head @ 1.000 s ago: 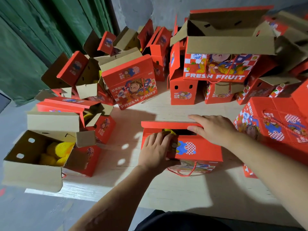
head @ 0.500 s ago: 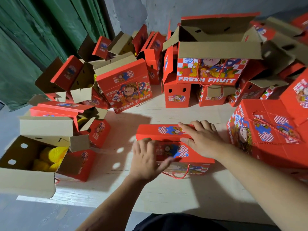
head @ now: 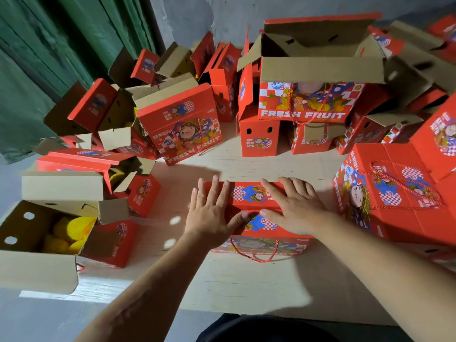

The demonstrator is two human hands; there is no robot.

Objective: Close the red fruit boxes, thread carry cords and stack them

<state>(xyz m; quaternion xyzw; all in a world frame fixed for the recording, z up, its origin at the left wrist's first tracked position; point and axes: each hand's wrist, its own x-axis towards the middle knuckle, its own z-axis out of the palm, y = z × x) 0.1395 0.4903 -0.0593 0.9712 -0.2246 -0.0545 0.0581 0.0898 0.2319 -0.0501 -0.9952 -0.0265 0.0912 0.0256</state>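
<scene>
A small red fruit box stands on the pale wooden board right in front of me, its two lid flaps down. My left hand lies flat on the left part of the lid with fingers straight. On the right part, my right hand presses flat as well. A red carry cord hangs in a loop from the box's near face. A closed box with its cord on top sits at my right.
An open box of yellow-netted fruit stands at the near left. Several more open red boxes crowd the left and back, with a large open one stacked on others. A green wall rises at the left.
The far lid flap, open a second ago, has come down. Both hands moved from the flap edges to lie flat on the closed lid.
</scene>
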